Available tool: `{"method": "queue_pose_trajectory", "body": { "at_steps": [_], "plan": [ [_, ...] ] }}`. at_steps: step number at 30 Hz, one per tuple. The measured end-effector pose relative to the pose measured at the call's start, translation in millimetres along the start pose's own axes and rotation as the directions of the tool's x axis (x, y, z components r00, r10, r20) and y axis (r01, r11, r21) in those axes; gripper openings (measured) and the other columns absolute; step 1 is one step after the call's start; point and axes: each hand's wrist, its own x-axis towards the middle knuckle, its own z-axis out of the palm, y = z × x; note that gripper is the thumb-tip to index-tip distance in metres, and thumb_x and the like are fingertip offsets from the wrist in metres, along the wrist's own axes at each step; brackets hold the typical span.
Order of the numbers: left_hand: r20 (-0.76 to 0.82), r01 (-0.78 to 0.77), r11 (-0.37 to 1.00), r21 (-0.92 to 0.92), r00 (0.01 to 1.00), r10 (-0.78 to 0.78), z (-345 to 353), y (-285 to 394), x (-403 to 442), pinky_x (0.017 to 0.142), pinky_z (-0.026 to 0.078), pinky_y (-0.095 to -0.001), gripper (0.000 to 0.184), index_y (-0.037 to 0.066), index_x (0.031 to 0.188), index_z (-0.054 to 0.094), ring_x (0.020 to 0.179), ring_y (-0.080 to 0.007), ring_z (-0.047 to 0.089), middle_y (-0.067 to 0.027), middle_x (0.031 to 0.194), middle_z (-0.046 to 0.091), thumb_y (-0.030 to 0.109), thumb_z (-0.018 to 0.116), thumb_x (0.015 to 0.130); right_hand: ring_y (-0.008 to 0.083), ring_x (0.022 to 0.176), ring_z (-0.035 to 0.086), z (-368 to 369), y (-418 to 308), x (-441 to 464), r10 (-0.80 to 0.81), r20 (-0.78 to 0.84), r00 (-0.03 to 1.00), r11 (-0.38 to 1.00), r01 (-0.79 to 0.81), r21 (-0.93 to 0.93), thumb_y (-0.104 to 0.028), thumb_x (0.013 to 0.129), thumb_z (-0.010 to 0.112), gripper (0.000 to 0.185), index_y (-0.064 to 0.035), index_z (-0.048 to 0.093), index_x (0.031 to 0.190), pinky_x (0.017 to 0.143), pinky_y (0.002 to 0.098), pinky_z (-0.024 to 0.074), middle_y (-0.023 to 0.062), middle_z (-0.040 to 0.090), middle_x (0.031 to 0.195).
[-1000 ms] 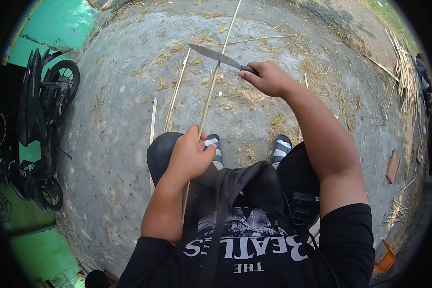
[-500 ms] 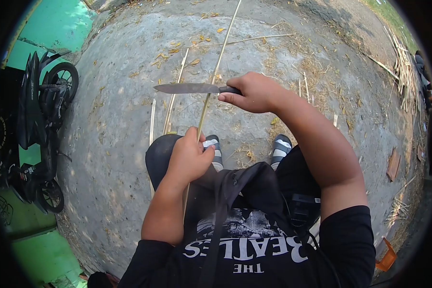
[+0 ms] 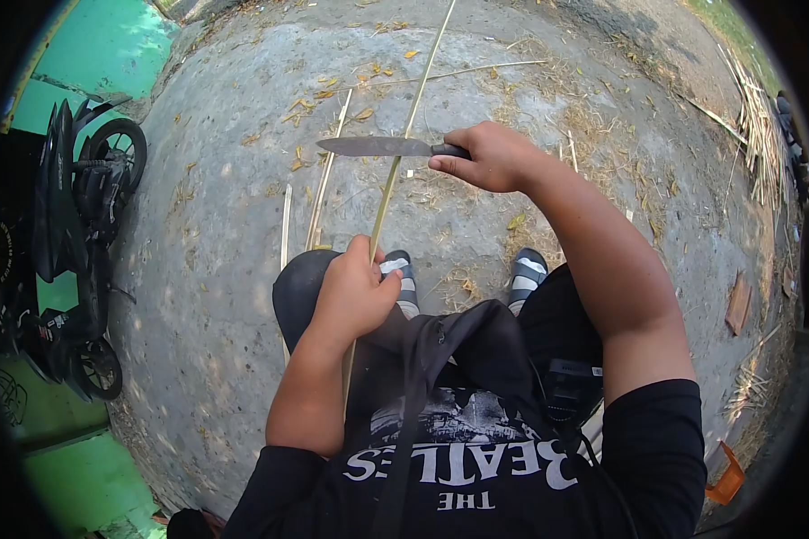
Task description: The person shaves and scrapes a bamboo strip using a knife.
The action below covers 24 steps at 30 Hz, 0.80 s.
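Note:
A long thin bamboo strip point(image 3: 386, 199) runs from beside my body, over my left thigh, up past the top of the view. My left hand point(image 3: 358, 292) is closed around it near the knee. In my right hand point(image 3: 494, 157), fingers wrapped round its dark handle, is a knife point(image 3: 373, 146). Its blade points left and lies across the strip, well beyond my left hand. Whether the edge cuts into the strip I cannot tell.
More thin strips point(image 3: 330, 171) lie on the concrete ground point(image 3: 216, 269) among dry leaves and shavings. A motorcycle point(image 3: 90, 198) stands at the left by a green wall. At the right are a pile of strips point(image 3: 760, 148), a brick-coloured piece point(image 3: 738, 304) and an orange object point(image 3: 726, 474).
My right hand has moved the knife farther away along the strip and slightly to the right. My left hand keeps its hold in nearly the same place.

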Motion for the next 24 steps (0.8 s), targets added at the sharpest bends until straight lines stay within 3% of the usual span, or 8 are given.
{"method": "queue_pose_trajectory", "body": {
  "at_steps": [3, 7, 8, 12, 16, 19, 21, 24],
  "plan": [
    [0.006, -0.002, 1.0, -0.015, 1.0, 0.002, 1, -2, 2, 0.055, 0.04, -0.0335, 0.034, 0.001, 0.097, 0.053, 0.058, -0.0136, 0.047, -0.0043, 0.065, 0.052, 0.017, 0.079, 0.084, 0.0426, 0.085, 0.071, -5, -21, -2, 0.032, 0.045, 0.998, 0.999, -0.033, 0.021, -0.063, 0.1, 0.058, 0.06, -0.005, 0.074, 0.1, 0.077, 0.0518, 0.0543, 0.021, 0.071, 0.081],
    [0.008, -0.028, 0.999, 0.03, 1.0, 0.028, 1, 0, -1, 0.055, 0.04, -0.0335, 0.034, 0.001, 0.097, 0.053, 0.057, -0.0135, 0.046, -0.0038, 0.064, 0.051, 0.017, 0.08, 0.083, 0.0429, 0.086, 0.071, 0, -31, -10, -0.054, 0.116, 0.992, 0.991, 0.068, -0.117, -0.062, 0.1, 0.058, 0.059, -0.0048, 0.074, 0.1, 0.078, 0.0522, 0.0544, 0.0214, 0.072, 0.084],
    [0.01, -0.033, 0.999, 0.034, 0.999, 0.033, 0, 0, -2, 0.055, 0.04, -0.0335, 0.034, 0.001, 0.097, 0.053, 0.057, -0.0135, 0.046, -0.0037, 0.063, 0.05, 0.017, 0.08, 0.083, 0.043, 0.085, 0.071, -1, -16, -1, 0.028, 0.051, 0.998, 1.0, -0.028, -0.008, -0.062, 0.1, 0.057, 0.06, -0.0049, 0.074, 0.1, 0.077, 0.0521, 0.0542, 0.0214, 0.072, 0.084],
    [0.008, -0.035, 0.998, 0.052, 0.999, 0.034, 3, -3, 1, 0.055, 0.04, -0.034, 0.033, 0.001, 0.097, 0.053, 0.056, -0.0143, 0.046, -0.004, 0.062, 0.05, 0.016, 0.079, 0.084, 0.043, 0.087, 0.071, 1, -20, 1, 0.07, 0.023, 0.997, 0.997, -0.07, -0.013, -0.064, 0.1, 0.057, 0.059, -0.0082, 0.075, 0.1, 0.078, 0.0518, 0.0544, 0.0214, 0.073, 0.087],
    [0.017, -0.031, 0.999, 0.016, 0.999, 0.031, 1, 1, -1, 0.055, 0.04, -0.0341, 0.032, 0.001, 0.097, 0.053, 0.056, -0.0151, 0.047, -0.0043, 0.063, 0.05, 0.015, 0.079, 0.084, 0.0433, 0.087, 0.071, 12, -37, -15, -0.129, 0.108, 0.986, 0.979, 0.144, -0.144, -0.065, 0.1, 0.056, 0.059, -0.0087, 0.075, 0.1, 0.077, 0.0524, 0.0542, 0.0217, 0.072, 0.086],
    [0.02, -0.024, 0.999, 0.044, 1.0, 0.023, 2, -1, -3, 0.055, 0.04, -0.0338, 0.032, 0.001, 0.097, 0.053, 0.056, -0.0144, 0.046, -0.0038, 0.063, 0.05, 0.015, 0.079, 0.084, 0.0433, 0.086, 0.071, -9, -7, 3, 0.047, 0.076, 0.996, 0.992, -0.038, -0.118, -0.065, 0.1, 0.056, 0.06, -0.0079, 0.074, 0.101, 0.077, 0.0523, 0.0542, 0.0216, 0.072, 0.085],
    [0.001, -0.036, 0.998, 0.042, 0.999, 0.036, 1, 1, 3, 0.055, 0.04, -0.0337, 0.032, 0.001, 0.097, 0.053, 0.057, -0.0138, 0.046, -0.0035, 0.063, 0.05, 0.015, 0.079, 0.084, 0.0425, 0.085, 0.071, 5, -9, 0, 0.041, -0.001, 0.999, 0.999, -0.041, -0.005, -0.064, 0.1, 0.057, 0.06, -0.0064, 0.073, 0.1, 0.076, 0.0529, 0.0538, 0.0209, 0.072, 0.082],
    [-0.006, -0.032, 0.999, 0.009, 0.999, 0.032, 1, -1, 1, 0.055, 0.04, -0.0336, 0.032, 0.001, 0.097, 0.053, 0.057, -0.0135, 0.045, -0.0034, 0.063, 0.05, 0.015, 0.079, 0.084, 0.0437, 0.084, 0.07, 1, -20, -3, 0.004, 0.015, 1.0, 0.999, -0.004, -0.035, -0.063, 0.1, 0.057, 0.06, -0.0054, 0.073, 0.1, 0.076, 0.0532, 0.0538, 0.0213, 0.071, 0.083]
  ]
}}
